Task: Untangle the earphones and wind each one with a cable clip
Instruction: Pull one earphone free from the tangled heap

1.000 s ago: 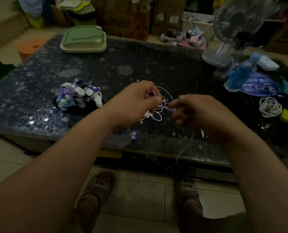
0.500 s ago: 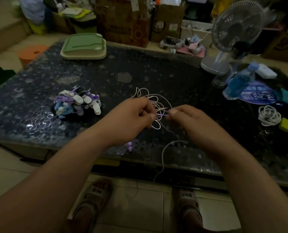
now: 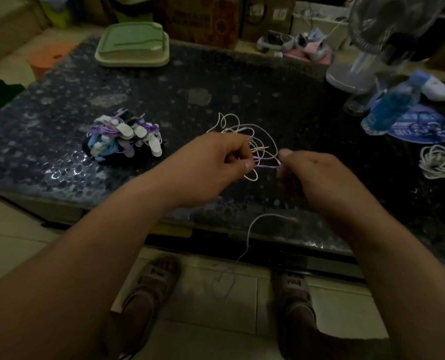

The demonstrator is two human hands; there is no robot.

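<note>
Lying at the centre of the frame, the tangled earphones (image 3: 244, 136) were a loose nest of white and pale purple cable, held just above the dark table (image 3: 242, 81). The left hand (image 3: 216, 165) pinched the cable between thumb and curled fingers, and the right hand (image 3: 317, 175) pinched it a little to the right. Between the two pinches a short purple stretch ran nearly level, left to right across the frame. The loops fanned upward from the hands, with no single long axis. One white strand (image 3: 250, 235) dropped over the table's near edge toward the tiled floor.

Left of centre, a pile of wound earphones (image 3: 124, 137), purple, blue and white with pale clips, rested on the table. A green lidded box (image 3: 133, 45) stood at the upper left, a fan (image 3: 387, 27) at the upper right, and a blue bottle (image 3: 395, 102) below it. A coiled white cable (image 3: 438, 162) lay at the right edge. Print on the cardboard box (image 3: 203, 19) at the top, and on the sandals (image 3: 159, 276) at the bottom, was too blurred to read.
</note>
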